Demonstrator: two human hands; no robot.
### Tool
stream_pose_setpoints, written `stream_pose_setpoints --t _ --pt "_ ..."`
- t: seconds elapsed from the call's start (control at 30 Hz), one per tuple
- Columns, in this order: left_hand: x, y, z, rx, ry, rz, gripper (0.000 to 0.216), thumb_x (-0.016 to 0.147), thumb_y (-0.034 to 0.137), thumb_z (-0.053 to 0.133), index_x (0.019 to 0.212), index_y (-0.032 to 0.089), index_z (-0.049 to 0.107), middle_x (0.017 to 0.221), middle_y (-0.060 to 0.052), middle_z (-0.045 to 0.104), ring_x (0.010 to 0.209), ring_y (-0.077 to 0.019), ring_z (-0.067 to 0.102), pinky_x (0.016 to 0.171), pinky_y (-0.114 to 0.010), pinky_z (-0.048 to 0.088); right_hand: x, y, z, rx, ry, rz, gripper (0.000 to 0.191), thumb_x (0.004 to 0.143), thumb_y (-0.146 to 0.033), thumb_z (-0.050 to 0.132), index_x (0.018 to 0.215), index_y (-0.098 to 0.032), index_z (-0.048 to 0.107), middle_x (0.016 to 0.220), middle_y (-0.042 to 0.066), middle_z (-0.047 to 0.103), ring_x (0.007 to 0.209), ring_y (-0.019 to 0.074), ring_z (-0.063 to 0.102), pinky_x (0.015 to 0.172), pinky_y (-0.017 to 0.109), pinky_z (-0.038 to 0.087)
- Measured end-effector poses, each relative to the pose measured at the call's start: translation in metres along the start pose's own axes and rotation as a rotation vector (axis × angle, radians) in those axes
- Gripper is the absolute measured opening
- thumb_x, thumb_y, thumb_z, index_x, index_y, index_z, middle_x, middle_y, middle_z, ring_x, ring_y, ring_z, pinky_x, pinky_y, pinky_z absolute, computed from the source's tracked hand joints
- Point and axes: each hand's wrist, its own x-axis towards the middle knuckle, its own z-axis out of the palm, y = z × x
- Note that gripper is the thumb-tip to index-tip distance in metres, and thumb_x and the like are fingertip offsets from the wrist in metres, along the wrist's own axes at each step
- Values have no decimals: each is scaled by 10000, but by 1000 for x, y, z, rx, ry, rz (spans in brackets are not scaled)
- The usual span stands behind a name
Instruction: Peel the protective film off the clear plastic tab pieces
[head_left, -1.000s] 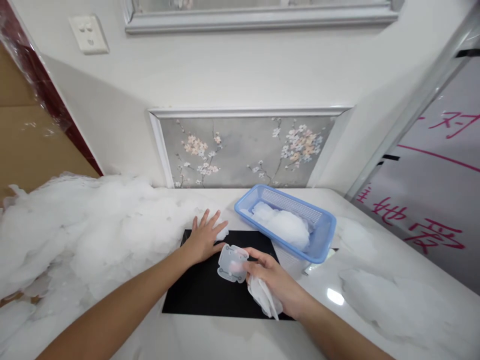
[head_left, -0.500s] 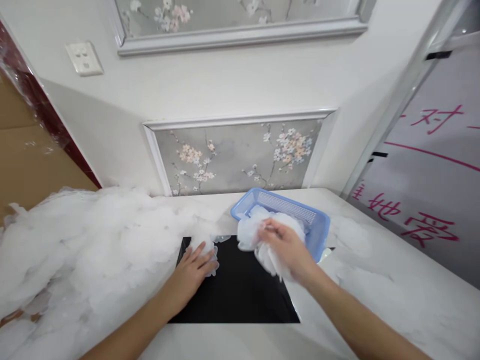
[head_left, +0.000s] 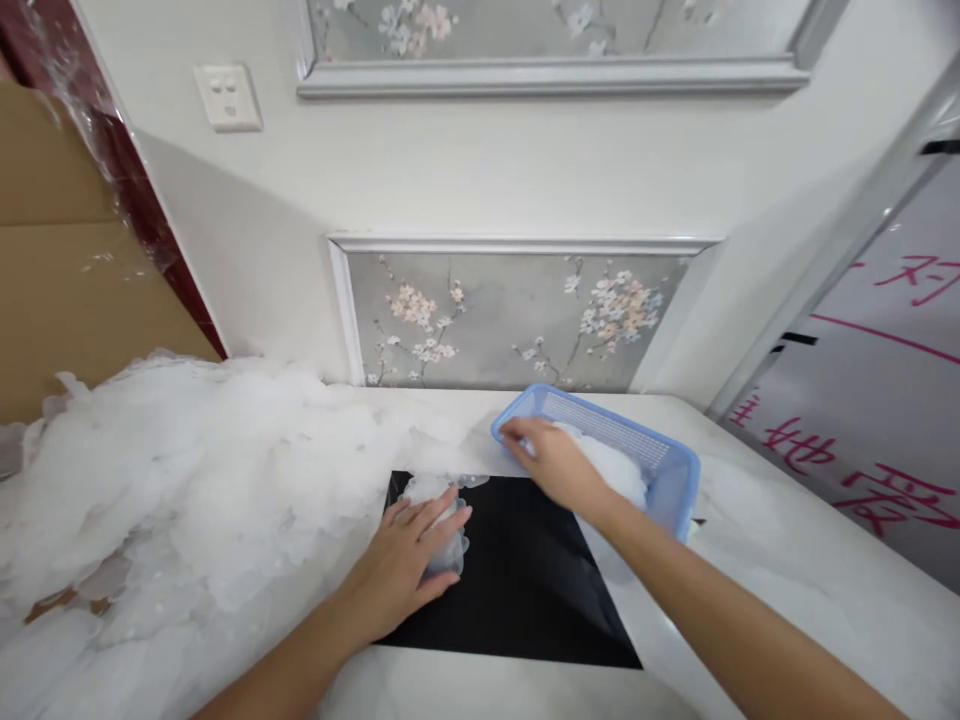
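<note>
My left hand (head_left: 420, 548) lies open, fingers spread, over a small cluster of thin translucent white pieces (head_left: 452, 545) on a black sheet (head_left: 525, 590). At the left end of a blue plastic basket (head_left: 679, 485), my right hand (head_left: 559, 462) has its fingers bent and pressed together just inside the rim. Whatever those fingertips grip, if anything, is hidden. A clump of similar white pieces (head_left: 615, 470) rests in the basket, partly behind the right hand.
A large heap of thin white pieces (head_left: 225, 460) covers the table's left side. Behind the table (head_left: 810, 580) stands a white panelled wall (head_left: 510, 165). A cardboard box (head_left: 67, 280) is at the left, and a board with pink writing (head_left: 885, 400) at the right.
My right hand has moved its clump of white pieces into the basket and let it go. The left hand stays over its cluster, fingers spread wider. The view has shifted left.
</note>
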Motion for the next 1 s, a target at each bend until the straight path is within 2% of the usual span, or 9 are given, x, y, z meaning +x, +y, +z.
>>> stream_pose_setpoints --t 0.13,0.23,0.3,0.4,0.47,0.6,0.67,0.8,1.0 --pt "2 -2 7 11 -9 -39 585 826 316 638 1385 315 466 1508 -65 399 1345 -345 372 1122 -574 168 -13 -18 56 38 -112 -74 166 761 -113 624 907 -190 647 931 98 702 903 267 626 846 376 455" --pt "1 -2 6 -68 57 -62 455 872 367 576 1322 315 535 1389 -66 549 1253 -328 468 1086 -545 246 -14 -16 73 94 -99 -39 132 760 -64 572 743 -191 605 793 104 684 864 278 614 852 406 441" --pt "0 -4 5 -138 144 -93 396 910 375 509 1302 333 547 1334 -53 589 1201 -291 515 1063 -494 307 -18 -13 70 155 -78 6 140 791 -88 534 713 -196 575 711 84 653 792 260 607 826 409 447" --pt "3 -11 6 -223 285 -181 383 932 345 452 1308 341 523 1407 -45 494 1198 -251 517 1042 -435 362 -38 -13 55 273 -69 84 138 883 -228 456 803 -197 564 713 49 638 682 213 605 697 361 491" --pt "6 -18 9 -172 327 -234 378 916 327 464 1288 316 533 1415 -61 461 1224 -268 477 1052 -466 347 -57 -14 45 496 -109 190 209 921 -346 420 831 -204 544 742 36 641 685 199 625 641 330 511" --pt "12 -27 13 4 310 -291 227 856 270 524 1062 266 619 1377 -79 489 1283 -329 369 1055 -574 275 -86 -15 33 1230 -170 598 256 745 -417 702 768 -217 543 778 18 633 776 219 651 701 356 535" --pt "13 -27 11 -6 295 -302 162 827 239 545 979 259 596 1345 -75 509 1284 -317 380 1044 -548 299 -90 -12 31 1384 -148 695 276 666 -362 773 788 -222 570 803 21 650 810 231 656 736 378 537" --pt "12 -24 3 -77 297 -287 123 787 179 550 891 245 542 1253 -55 513 1216 -264 462 1014 -440 370 -90 -6 30 1527 -255 672 275 707 -325 737 926 -224 605 941 56 686 924 250 663 832 421 517" --pt "11 -17 -6 -118 330 -239 158 805 185 563 946 255 567 1104 -37 501 1132 -220 514 975 -349 410 -91 -4 30 1599 -367 569 255 780 -275 642 1028 -215 635 995 72 703 946 231 670 921 409 471"
